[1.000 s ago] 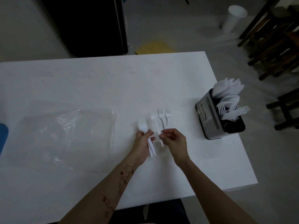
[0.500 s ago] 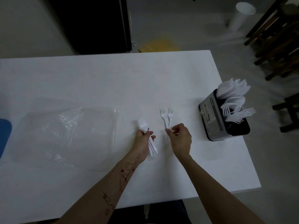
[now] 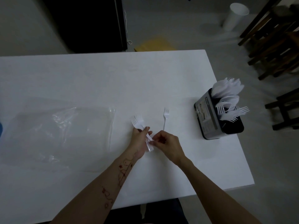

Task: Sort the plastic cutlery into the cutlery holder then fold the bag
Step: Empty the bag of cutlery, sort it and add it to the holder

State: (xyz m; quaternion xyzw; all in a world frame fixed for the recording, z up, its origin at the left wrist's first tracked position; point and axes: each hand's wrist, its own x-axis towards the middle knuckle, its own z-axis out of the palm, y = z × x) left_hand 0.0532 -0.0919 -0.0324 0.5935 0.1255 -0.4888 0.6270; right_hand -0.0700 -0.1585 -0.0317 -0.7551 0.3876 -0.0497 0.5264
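One fork (image 3: 165, 118) left on the table (image 3: 97, 81), more forks bunched in the left hand (image 3: 140, 139).

Still on the sorting step, not the folding one yet. Left hand curled round a small bunch of forks (image 3: 137, 122), prongs pointing away. Right hand (image 3: 167, 143) right beside it, fingers (image 3: 153, 139) bent and pinching at the handles of that same bunch. Lone fork lying flat between the hands and the cutlery holder (image 3: 208, 120). Holder at the table's right edge, already stuffed with white cutlery. Clear bag (image 3: 61, 131) flat and far from the holder, on the other side of the hands. Next: probably grab the last fork, then drop the whole bunch in with the other forks.
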